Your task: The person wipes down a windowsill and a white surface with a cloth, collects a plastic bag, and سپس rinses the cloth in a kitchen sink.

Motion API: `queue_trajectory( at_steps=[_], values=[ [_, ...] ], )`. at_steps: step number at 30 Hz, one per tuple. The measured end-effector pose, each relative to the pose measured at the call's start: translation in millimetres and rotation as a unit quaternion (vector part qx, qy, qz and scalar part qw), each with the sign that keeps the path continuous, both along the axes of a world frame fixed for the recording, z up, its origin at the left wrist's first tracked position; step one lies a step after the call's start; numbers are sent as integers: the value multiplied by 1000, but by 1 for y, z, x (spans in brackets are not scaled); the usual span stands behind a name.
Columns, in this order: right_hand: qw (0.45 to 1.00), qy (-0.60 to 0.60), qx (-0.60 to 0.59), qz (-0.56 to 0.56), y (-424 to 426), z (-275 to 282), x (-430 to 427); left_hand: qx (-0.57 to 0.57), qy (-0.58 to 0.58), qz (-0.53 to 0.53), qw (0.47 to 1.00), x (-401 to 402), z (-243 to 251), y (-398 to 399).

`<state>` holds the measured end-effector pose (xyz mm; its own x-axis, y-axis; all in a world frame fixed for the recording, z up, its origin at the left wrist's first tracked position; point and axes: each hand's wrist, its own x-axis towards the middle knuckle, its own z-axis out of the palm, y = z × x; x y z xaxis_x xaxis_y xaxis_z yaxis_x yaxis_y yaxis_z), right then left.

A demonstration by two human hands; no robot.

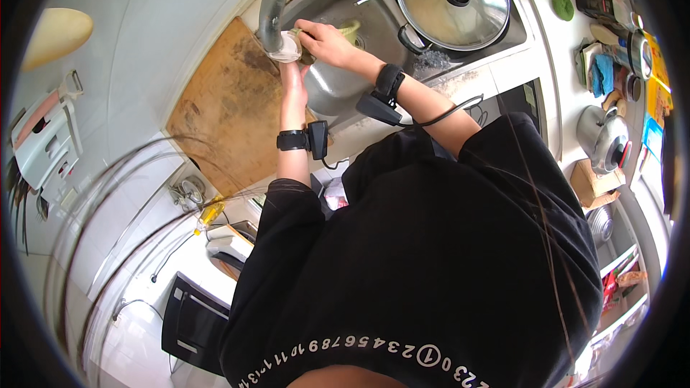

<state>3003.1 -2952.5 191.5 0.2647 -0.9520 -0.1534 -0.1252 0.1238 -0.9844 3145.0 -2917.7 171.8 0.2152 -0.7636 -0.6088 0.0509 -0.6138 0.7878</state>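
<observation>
My left hand (pixel 294 78) is palm-up under the end of the curved metal faucet (pixel 272 16), which has a white wrapping (pixel 285 48) on it. That wrapping hides most of its fingers. My right hand (pixel 326 46) comes in from the right, its fingers bent around a small brownish-green item (pixel 308 56) right beside the wrapping. The two hands are close together, and what the item is cannot be made out. Behind my right hand, a pale green rim (pixel 350 29), perhaps of a bowl or strainer, shows in the stainless steel sink (pixel 383 27).
Left of the sink lies a stained wooden board (pixel 215 113). A large lidded pan (pixel 453 2) stands right of the basin, beside a steel wool scourer (pixel 431 60). On the far-right counter are a metal pot (pixel 601 132), a blue cloth (pixel 602 75) and bottles.
</observation>
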Motion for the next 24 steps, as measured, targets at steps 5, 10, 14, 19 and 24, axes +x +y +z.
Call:
queue_trajectory(
  at_steps=[5,10,14,19,24],
  values=[
    [997,-54,19,53,2,6,3,-10,106,-4,994,15,-20,4],
    [998,57,3,-8,-2,-10,1,-27,139,15,990,-15,-7,-3],
    [986,160,26,-41,-8,-29,-4,-70,134,75,986,-40,16,-1],
    [988,147,27,-26,-3,-57,-19,-62,144,75,985,-34,22,-5],
    [983,162,80,7,3,-73,-28,-95,175,73,977,-20,10,-9]
  ],
)
